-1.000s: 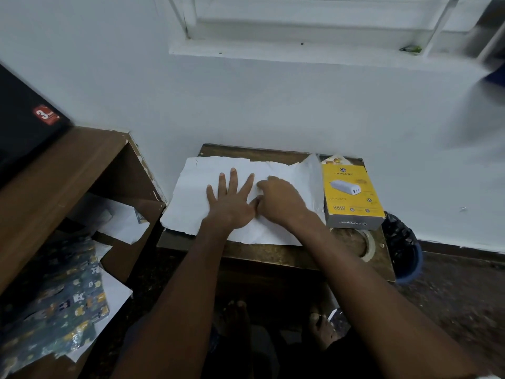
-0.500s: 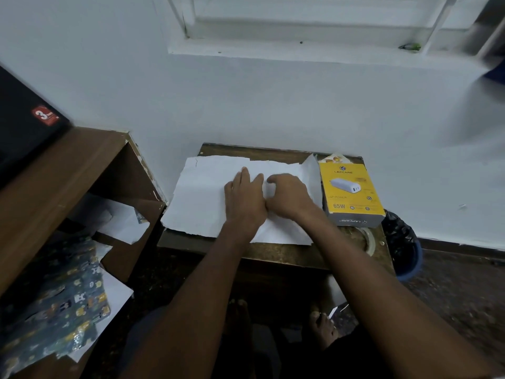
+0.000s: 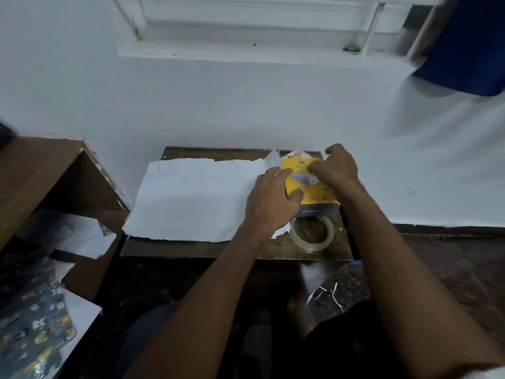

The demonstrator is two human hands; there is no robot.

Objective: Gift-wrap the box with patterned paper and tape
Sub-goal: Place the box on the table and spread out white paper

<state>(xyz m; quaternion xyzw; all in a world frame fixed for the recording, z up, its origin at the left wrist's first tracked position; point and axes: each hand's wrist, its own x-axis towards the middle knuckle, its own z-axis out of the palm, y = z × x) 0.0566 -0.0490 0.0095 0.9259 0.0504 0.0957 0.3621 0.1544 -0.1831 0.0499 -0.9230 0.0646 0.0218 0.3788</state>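
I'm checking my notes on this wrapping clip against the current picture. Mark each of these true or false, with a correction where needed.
1. Both hands are at the yellow box. True.
2. The tape roll lies on the sheet of paper. False: it lies on the bare table, just nearer than the box.
3. The box is already wrapped. False: its yellow top is uncovered.
4. The sheet shows its white side up. True.
5. The left hand presses the middle of the sheet. False: it is at the sheet's right edge, against the box.

Dim bluish light, soft motion blur, wide-angle bending at edges
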